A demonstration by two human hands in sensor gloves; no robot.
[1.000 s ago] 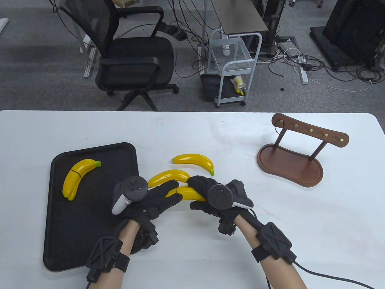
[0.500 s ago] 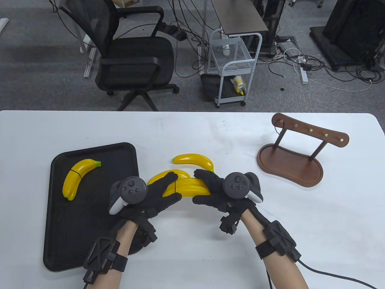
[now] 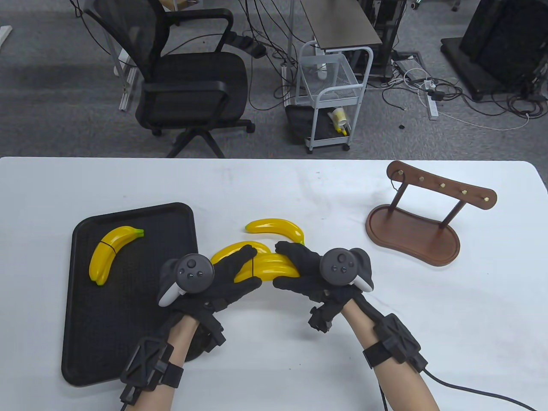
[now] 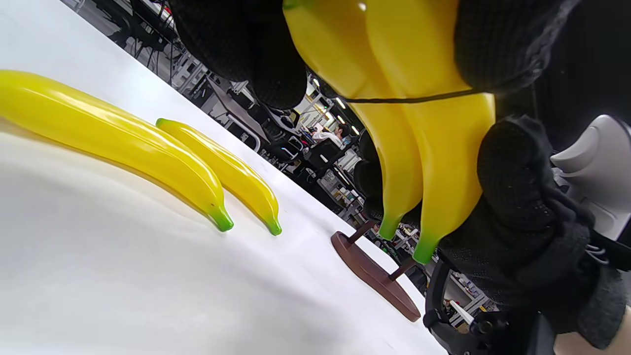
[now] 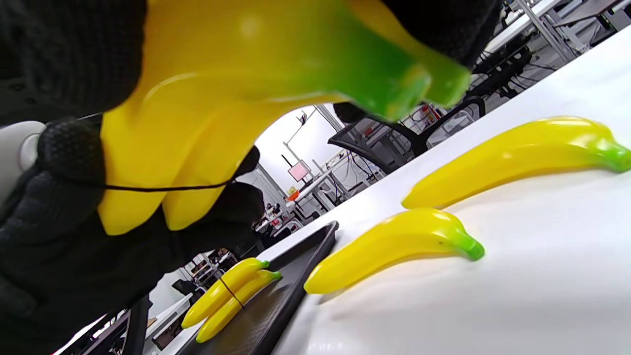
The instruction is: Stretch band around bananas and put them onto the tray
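A: Far left of counter (image 3: 385, 325)?
B: Black tray (image 3: 81, 308), flat on white top. Listed in its far half: banded pair of bananas (image 3: 110, 253), thin black loop round the middle.

A: Next along?
B: Left hand (image 3: 222, 278), gloved, tracker on its back. Fingers (image 3: 239, 259) extended over the near end of a held pair of bananas (image 3: 269, 267), thumb below; pinched between them, with a black band (image 4: 409, 99) drawn taut across both fruits.

A: Held pair, position?
B: Lifted off the counter, just right of the tray, between both hands. Green tips pointed right.

A: Right hand (image 3: 306, 269)?
B: Curled round the tip end of the same pair, fingers above, thumb beneath.

A: Loose stock?
B: Two single bananas on the counter beyond the hands: near one (image 3: 227, 250) partly hidden under the held pair, far one (image 3: 276, 229) just behind. Neither banded.

A: Far right?
B: Wooden stand (image 3: 417, 233), oval base, two posts, pegged crossbar. Well apart from the fruit.
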